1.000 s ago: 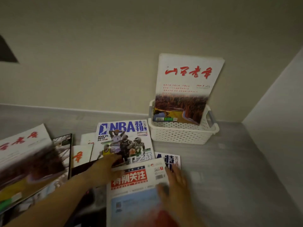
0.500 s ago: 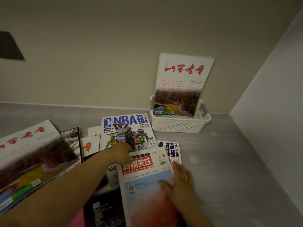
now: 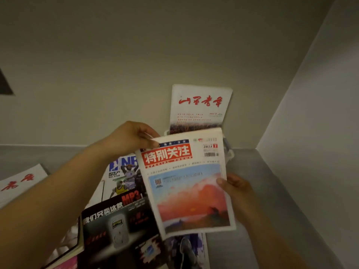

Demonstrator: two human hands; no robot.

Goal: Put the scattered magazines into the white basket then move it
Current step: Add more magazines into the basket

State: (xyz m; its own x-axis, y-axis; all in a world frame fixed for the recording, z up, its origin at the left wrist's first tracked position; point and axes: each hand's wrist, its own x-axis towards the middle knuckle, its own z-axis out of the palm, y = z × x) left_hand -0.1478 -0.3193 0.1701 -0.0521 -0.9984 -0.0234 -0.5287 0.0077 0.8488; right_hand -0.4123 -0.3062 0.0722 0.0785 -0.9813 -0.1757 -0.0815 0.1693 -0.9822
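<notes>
**A:** While both hands are on the red-titled magazine [image 3: 186, 183], where exactly do they hold it?

**B:** The left hand [image 3: 132, 138] pinches its top left corner between thumb and fingers. The right hand [image 3: 238, 188] grips the right edge, thumb on the cover.

**A:** And where is that magazine?

**B:** In the air, tilted, above the other magazines and in front of the white basket [image 3: 229, 153], hiding most of it.

**A:** Anything in the basket?

**B:** 1 magazine with red brush lettering [image 3: 200, 107] stands upright in it, by the wall [image 3: 136, 65].

**A:** What lies on the grey floor [image 3: 272, 191]?

**B:** An NBA magazine [image 3: 124, 171] lies under the left wrist, and a black MP3 magazine [image 3: 116, 226] overlaps its near end. Another red-lettered magazine [image 3: 19, 181] sits at the far left edge. A further cover [image 3: 186, 247] shows beneath the held one, too blurred to read.
</notes>
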